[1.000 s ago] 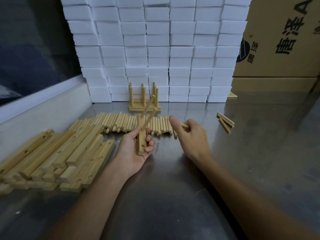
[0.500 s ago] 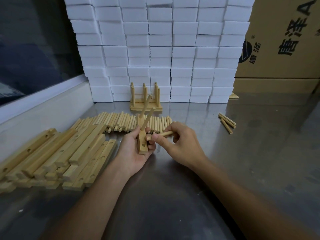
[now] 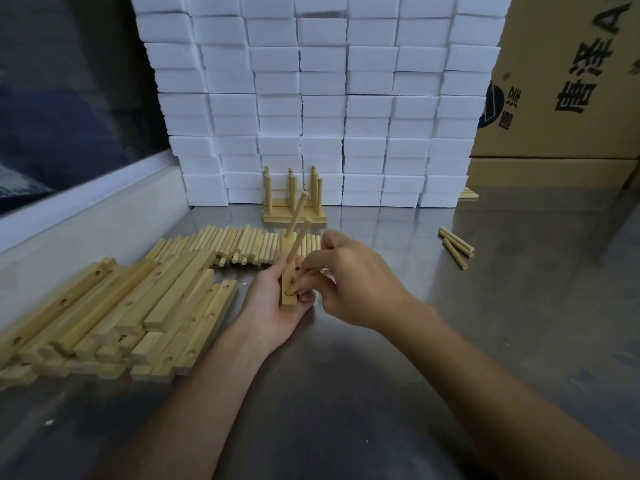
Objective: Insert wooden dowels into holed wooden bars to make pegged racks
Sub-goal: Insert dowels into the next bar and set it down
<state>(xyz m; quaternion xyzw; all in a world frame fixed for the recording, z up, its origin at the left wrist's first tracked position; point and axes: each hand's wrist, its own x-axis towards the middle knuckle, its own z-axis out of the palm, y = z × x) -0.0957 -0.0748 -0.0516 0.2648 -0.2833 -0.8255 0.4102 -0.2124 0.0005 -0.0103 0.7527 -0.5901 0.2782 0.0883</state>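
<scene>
My left hand (image 3: 268, 306) grips a holed wooden bar (image 3: 288, 299) that points away from me, with two dowels (image 3: 298, 233) sticking up out of it. My right hand (image 3: 356, 282) pinches a third dowel (image 3: 293, 289), whose tip sits at the bar's nearest hole. Most of that dowel is hidden under my fingers. A row of loose dowels (image 3: 235, 245) lies just behind the hands. To the left is a pile of holed bars (image 3: 114, 313). Finished pegged racks (image 3: 294, 199) stand further back.
The steel table (image 3: 485, 323) has three loose dowels (image 3: 455, 245) at the right. A wall of white foam blocks (image 3: 318, 98) closes the back, with cardboard boxes (image 3: 571, 81) at the right. A raised ledge (image 3: 86, 216) runs along the left.
My right hand took a dowel from the row, carried it left to the bar, and now its tip is at the nearest hole. The left hand kept holding the bar.
</scene>
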